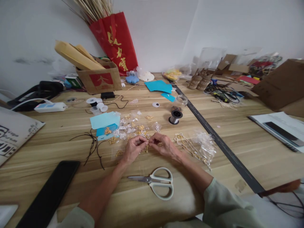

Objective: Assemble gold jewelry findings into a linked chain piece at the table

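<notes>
My left hand and my right hand meet fingertip to fingertip over the table's middle. Both are pinched closed; whatever is between the fingertips is too small to make out. Around and beyond them lie small clear bags with gold and silver findings. Scissors with pale handles rest slightly open just below my hands. Gold and silver chains lie right of my right hand, beside crumpled clear plastic. A spool of thin wire stands beyond my right hand.
Blue sheets and black cords lie at left, near a black flat object. Behind stand a paper bag and a red bag. At right are a notebook, a cardboard box and eyeglasses.
</notes>
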`<state>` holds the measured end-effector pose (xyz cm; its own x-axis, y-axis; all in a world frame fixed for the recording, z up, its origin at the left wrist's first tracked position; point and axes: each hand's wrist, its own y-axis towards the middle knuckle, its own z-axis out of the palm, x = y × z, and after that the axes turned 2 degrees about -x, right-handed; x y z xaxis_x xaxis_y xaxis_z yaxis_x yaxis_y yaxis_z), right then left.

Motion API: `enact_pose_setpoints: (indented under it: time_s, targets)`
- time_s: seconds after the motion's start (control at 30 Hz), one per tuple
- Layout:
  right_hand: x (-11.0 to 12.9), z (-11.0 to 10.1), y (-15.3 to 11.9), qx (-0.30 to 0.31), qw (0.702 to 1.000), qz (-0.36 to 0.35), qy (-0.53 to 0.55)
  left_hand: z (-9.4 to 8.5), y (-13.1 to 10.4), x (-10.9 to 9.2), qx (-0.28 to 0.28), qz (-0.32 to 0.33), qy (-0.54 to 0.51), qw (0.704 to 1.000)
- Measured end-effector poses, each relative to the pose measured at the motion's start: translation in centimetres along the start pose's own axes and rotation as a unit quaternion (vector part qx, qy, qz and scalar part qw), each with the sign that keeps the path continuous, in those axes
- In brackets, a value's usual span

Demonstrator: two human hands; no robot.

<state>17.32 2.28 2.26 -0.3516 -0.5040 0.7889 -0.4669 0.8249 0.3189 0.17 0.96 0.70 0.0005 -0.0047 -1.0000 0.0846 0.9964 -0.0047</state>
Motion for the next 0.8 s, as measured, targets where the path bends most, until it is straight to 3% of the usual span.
enact_pose_setpoints:
  time_s: [0.23, 0.8]
  targets:
    - [-0.19, 0.12, 0.00, -0.004, 0.999, 0.038, 0.003, 0.01, -0.17, -0.28, 0.015, -0.034, -0.012, 0.999]
    - [0.02, -0.10, 0.10, -0.007, 1.000, 0.005, 0.005, 0.02, 0.01, 0.08, 0.005, -0.045, -0.028, 0.999]
